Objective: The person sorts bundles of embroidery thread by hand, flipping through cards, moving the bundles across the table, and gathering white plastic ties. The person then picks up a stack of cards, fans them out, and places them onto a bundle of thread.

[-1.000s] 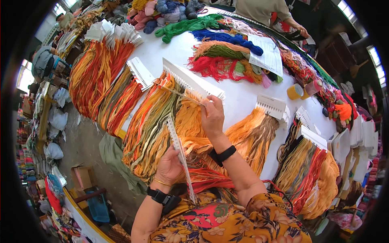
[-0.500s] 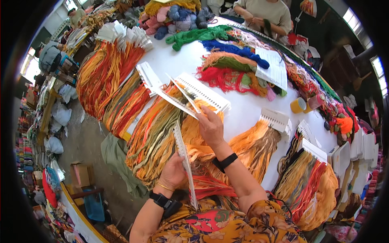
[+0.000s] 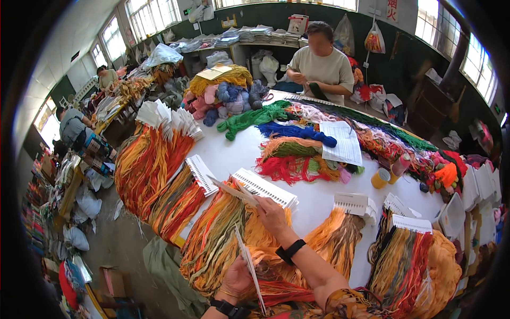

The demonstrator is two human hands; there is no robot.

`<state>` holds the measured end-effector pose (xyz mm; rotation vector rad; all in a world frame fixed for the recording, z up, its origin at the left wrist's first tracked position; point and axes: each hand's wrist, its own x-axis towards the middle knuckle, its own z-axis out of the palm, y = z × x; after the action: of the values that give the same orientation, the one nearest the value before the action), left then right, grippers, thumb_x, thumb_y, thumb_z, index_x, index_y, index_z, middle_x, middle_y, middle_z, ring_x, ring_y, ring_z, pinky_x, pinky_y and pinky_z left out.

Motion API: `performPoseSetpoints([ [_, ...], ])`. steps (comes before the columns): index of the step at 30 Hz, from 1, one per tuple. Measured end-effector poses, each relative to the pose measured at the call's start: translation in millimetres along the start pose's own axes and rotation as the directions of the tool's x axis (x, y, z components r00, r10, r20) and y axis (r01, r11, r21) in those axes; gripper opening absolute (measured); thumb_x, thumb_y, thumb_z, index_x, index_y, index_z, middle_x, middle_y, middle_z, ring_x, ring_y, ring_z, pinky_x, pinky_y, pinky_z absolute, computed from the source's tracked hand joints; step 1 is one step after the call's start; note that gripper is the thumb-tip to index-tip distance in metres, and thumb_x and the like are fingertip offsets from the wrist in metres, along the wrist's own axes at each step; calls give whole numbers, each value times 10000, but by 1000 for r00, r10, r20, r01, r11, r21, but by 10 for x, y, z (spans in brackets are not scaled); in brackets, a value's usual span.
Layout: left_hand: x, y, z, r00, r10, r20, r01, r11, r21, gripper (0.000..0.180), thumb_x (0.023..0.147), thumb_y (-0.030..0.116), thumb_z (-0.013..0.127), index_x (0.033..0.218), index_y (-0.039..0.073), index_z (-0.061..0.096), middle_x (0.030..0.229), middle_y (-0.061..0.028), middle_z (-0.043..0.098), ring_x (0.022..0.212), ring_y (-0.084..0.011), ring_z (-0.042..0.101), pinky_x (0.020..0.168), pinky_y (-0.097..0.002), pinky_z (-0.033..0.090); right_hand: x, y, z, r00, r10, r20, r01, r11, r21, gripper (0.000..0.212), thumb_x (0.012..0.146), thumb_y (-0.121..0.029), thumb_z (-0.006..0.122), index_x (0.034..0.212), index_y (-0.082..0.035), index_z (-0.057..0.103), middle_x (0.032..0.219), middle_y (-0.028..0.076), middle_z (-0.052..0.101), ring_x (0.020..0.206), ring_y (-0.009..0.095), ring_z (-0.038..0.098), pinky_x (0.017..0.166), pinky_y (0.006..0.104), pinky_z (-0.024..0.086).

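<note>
My left hand (image 3: 237, 277) is closed on a narrow white perforated card (image 3: 249, 261), held nearly upright with orange and red threads beside it. Farther forward, my right hand (image 3: 272, 215) pinches the end of another white card strip (image 3: 231, 191), which slants up to the left over the threads. Just beyond that hand lies a stack of white perforated cards (image 3: 268, 187). Long orange, olive and red threads (image 3: 215, 239) spread from the cards toward the table's near edge. My right fingertips are partly hidden by the hand.
More carded thread bundles lie left (image 3: 154, 173) and right (image 3: 406, 255). Coloured skeins (image 3: 297, 151), a printed sheet (image 3: 341, 142) and a yellow spool (image 3: 380, 178) sit across the white table. Opposite, a person (image 3: 321, 69) handles dark thread. Boxes and bags stand on the floor at left.
My view has tilted upward, so both hands appear lower and more of the room shows. The card strip at my right hand has turned flatter. Both hands keep hold of their cards.
</note>
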<state>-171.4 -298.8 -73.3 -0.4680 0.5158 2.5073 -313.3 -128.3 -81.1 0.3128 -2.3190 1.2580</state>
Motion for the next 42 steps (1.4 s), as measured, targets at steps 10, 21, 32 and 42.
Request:
performPoseSetpoints([
  [10, -169, 120, 31, 971, 5, 241, -15, 999, 38, 266, 904, 162, 503, 1144, 47, 518, 911, -148, 655, 873, -289, 627, 811, -461, 492, -451, -444, -369, 883, 469, -27, -415, 806, 423, 258, 843, -81, 623, 1091, -16, 593, 795, 44, 650, 682, 98, 602, 604, 240, 469],
  [21, -1717, 904, -148, 844, 253, 473, -151, 958, -243, 357, 920, 204, 458, 1162, -57, 483, 1043, -147, 605, 848, -258, 622, 809, -392, 511, -860, -1235, -566, 831, 556, 1, -419, 625, 658, 177, 858, -60, 618, 1014, 5, 567, 846, 13, 619, 698, 50, 548, 594, 192, 445],
  [32, -3394, 1479, 327, 509, 748, 425, -673, 654, -345, 325, 908, 192, 468, 1164, -8, 484, 853, -80, 561, 765, -201, 558, 688, -334, 498, -853, -3239, -654, 974, 21, -227, 110, 828, 549, 130, 885, -48, 598, 1008, -12, 578, 822, -3, 589, 695, 37, 512, 621, 175, 429],
  [42, -2970, 1236, -272, 651, 695, 307, -647, 719, -256, 378, 883, 37, 476, 1259, 69, 470, 1100, -84, 606, 1010, -226, 588, 915, -368, 459, -1589, -3592, -44, 990, -140, 6, 115, 840, 531, 137, 894, -66, 608, 1006, -6, 557, 890, 23, 604, 756, 51, 528, 672, 187, 440],
])
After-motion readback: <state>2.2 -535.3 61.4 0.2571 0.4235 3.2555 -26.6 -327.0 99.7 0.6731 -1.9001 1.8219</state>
